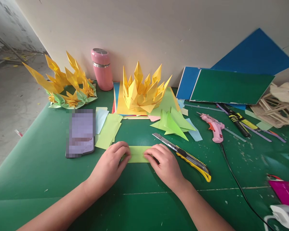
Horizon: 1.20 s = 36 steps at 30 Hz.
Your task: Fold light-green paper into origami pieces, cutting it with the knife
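Note:
A light green strip of paper [136,154] lies crosswise in front of me, low on the green tabletop. My left hand [117,158] pinches its left end between thumb and fingers. On the right end, my right hand [162,162] has its fingers closed in the same way. Just right of that hand rests a yellow utility knife [192,160] with its blade extended. A small stack of green paper rectangles [108,130] sits beyond my left hand. Folded green paper leaves [172,123] lie beyond the knife.
A folded yellow paper crown [144,93] stands on coloured sheets; another crown [72,86] is at left. A phone [80,133], a pink flask [102,70], a pink glue gun [214,126] with its cord, pliers [236,120] and blue and green boards [231,85] surround the work.

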Available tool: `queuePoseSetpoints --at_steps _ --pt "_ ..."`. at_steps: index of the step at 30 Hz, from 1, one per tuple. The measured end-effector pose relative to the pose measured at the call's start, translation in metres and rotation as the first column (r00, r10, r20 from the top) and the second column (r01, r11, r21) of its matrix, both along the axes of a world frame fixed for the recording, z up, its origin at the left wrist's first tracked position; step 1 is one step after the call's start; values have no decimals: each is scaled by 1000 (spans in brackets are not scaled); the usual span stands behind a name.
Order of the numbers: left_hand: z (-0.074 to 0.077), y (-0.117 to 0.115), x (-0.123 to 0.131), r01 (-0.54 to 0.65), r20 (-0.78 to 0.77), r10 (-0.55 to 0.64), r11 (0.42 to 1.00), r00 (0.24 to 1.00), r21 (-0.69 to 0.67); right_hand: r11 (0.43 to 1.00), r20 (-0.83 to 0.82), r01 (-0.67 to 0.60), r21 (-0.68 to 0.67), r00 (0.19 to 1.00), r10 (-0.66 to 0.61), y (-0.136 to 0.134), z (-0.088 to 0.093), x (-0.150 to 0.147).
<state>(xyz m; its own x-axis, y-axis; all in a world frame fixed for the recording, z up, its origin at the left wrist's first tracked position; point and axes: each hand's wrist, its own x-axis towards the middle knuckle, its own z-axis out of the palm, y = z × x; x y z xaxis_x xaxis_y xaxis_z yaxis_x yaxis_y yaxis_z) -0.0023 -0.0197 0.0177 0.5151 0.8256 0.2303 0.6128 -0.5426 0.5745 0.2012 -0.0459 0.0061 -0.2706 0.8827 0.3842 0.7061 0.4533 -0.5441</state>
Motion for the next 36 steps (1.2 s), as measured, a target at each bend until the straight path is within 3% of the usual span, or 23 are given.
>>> queuePoseSetpoints --at_steps 28,32,36 --pt "-2 -1 0 28 0 -28 998 1000 59 1000 -24 -1 -6 1000 1 0 -1 0" --pt "0 -2 0 56 -67 -46 985 997 161 1000 -25 0 11 1000 1 0 -2 0" --pt "2 -7 -1 178 -213 -129 956 968 232 996 11 12 85 1000 -13 -1 -1 0"
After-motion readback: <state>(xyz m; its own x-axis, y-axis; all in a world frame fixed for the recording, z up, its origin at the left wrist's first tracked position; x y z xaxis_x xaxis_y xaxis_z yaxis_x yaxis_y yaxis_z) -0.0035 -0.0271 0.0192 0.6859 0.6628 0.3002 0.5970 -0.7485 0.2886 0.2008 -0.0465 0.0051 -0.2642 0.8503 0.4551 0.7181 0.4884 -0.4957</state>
